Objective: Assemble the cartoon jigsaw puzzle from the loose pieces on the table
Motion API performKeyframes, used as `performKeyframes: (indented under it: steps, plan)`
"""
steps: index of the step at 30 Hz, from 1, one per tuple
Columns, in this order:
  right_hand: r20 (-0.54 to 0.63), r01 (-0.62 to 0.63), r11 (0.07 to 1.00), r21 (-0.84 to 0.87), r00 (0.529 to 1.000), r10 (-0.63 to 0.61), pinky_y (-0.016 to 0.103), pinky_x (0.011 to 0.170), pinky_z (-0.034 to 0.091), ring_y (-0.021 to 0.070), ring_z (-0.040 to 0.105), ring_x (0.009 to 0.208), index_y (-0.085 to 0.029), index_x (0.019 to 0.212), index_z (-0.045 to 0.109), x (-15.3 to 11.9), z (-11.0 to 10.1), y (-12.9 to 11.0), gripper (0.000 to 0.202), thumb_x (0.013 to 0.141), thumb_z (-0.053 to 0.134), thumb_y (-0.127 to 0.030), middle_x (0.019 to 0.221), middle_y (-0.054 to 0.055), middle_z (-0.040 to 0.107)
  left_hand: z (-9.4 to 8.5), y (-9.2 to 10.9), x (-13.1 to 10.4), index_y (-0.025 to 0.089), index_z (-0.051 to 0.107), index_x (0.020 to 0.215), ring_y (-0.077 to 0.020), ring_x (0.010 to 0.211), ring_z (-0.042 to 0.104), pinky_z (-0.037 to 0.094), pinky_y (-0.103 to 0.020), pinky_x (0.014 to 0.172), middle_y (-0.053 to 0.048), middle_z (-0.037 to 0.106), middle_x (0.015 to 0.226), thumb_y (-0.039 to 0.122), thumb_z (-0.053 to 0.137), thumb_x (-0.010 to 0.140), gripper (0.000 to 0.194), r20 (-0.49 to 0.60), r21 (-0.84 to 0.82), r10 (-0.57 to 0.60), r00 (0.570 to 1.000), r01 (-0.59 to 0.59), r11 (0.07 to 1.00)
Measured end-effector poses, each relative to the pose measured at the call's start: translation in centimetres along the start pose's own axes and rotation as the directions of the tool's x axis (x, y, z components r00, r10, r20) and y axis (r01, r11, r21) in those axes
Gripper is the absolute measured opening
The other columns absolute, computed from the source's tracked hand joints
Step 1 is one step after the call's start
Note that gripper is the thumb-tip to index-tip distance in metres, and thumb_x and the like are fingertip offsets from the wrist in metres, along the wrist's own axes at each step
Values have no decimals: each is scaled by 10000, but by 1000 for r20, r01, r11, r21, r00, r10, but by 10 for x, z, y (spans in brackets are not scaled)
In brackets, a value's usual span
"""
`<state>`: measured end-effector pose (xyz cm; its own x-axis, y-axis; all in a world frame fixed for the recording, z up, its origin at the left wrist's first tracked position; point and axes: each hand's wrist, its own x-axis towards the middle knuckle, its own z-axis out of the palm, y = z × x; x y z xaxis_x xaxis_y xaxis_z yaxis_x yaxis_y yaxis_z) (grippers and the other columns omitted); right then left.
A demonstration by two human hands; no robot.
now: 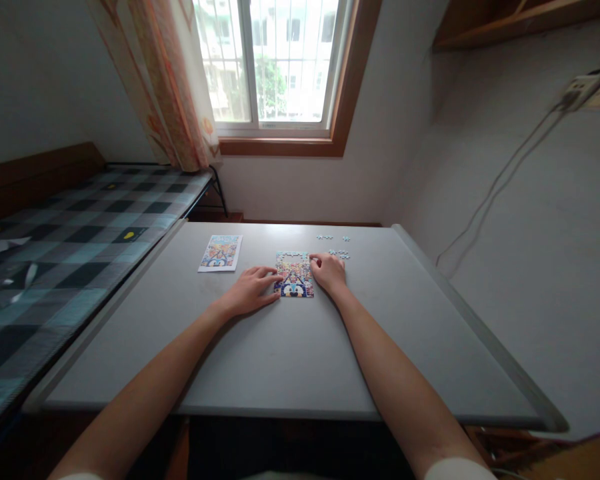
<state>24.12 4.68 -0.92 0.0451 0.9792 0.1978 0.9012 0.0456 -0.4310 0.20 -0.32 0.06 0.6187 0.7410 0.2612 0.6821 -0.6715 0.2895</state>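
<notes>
A partly assembled jigsaw puzzle (295, 277) lies flat on the table in front of me. Its lower part shows a dark blue cartoon face, and its pale upper part has an uneven gap. My left hand (251, 291) rests at the puzzle's left side, fingers spread and fingertips on its edge. At the upper right edge, my right hand (330, 272) has its fingers curled together; whether a piece is between them is hidden. Loose pale blue puzzle pieces (340, 254) lie just beyond the right hand, and several more pieces (325, 237) are farther back.
A printed reference picture (221, 253) lies on the left of the grey table (280, 360). A bed with a checked cover (80, 220) stands along the left. Behind the table are a window (275, 67) and curtain (165, 80); a cable (495, 183) hangs on the right wall.
</notes>
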Motion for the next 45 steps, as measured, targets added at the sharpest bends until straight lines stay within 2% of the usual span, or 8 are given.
performKeyframes:
  steps: [45]
  plan:
    - [10,3,1000,-9,1000,-3,348,879,340,212,562,972,-286,1063,690,0,0,0,330,851,438,-272,1016,50,685,1,-1,0,322,542,1290,-245,1179,480,358,-410,1038,-45,523,1293,456,517,888,425,2,6,4,1000,-4,1000]
